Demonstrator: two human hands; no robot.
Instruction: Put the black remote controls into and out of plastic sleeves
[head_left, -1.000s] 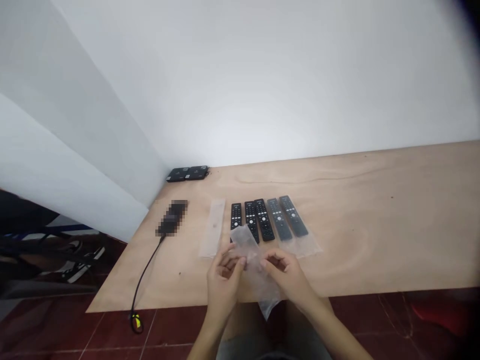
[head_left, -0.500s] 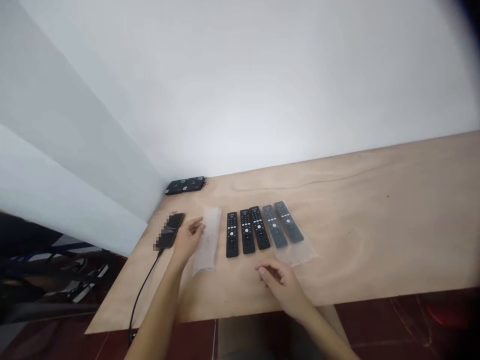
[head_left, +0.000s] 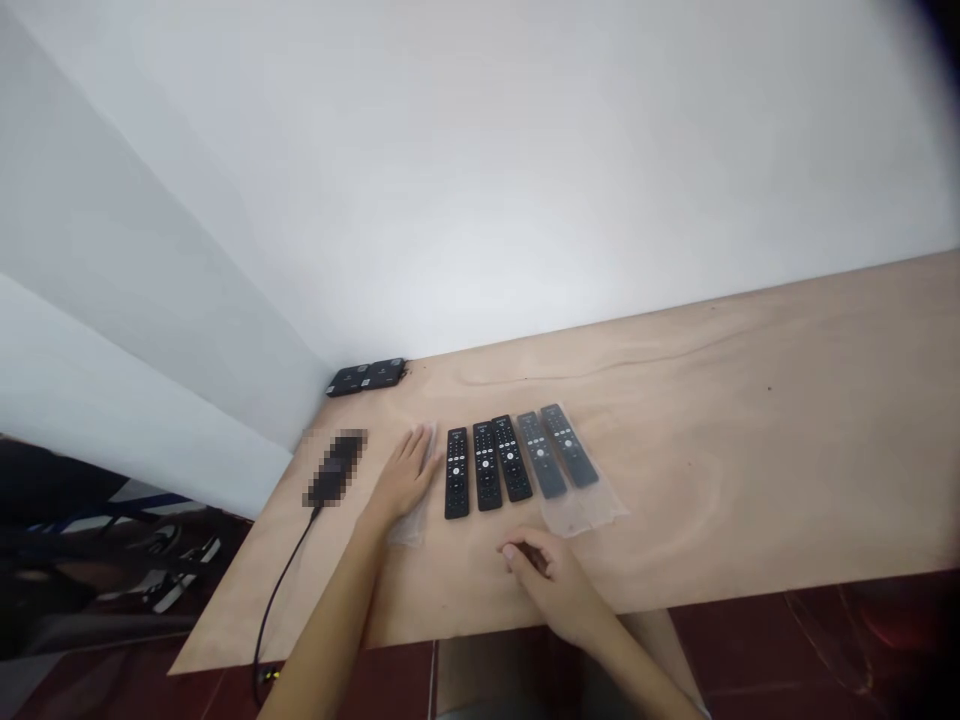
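Several black remote controls [head_left: 510, 463] lie side by side on a plywood table [head_left: 750, 430]. The two rightmost remotes sit inside clear plastic sleeves [head_left: 581, 505]. My left hand [head_left: 409, 472] lies flat, fingers stretched out, on an empty clear plastic bag [head_left: 411, 525] just left of the row. My right hand [head_left: 544, 580] rests on the table in front of the remotes with its fingers loosely curled, and nothing shows in it.
A phone [head_left: 335, 468] with a black cable [head_left: 277, 590] lies left of my left hand, near the table's left edge. Two small black devices [head_left: 367, 377] sit at the back corner against the white wall. Dark red floor tiles show below the front edge.
One second ago both hands held a clear bag in front of the remotes. The left hand has since moved left and settled flat on the bag beside the row. The right hand lowered to the table.
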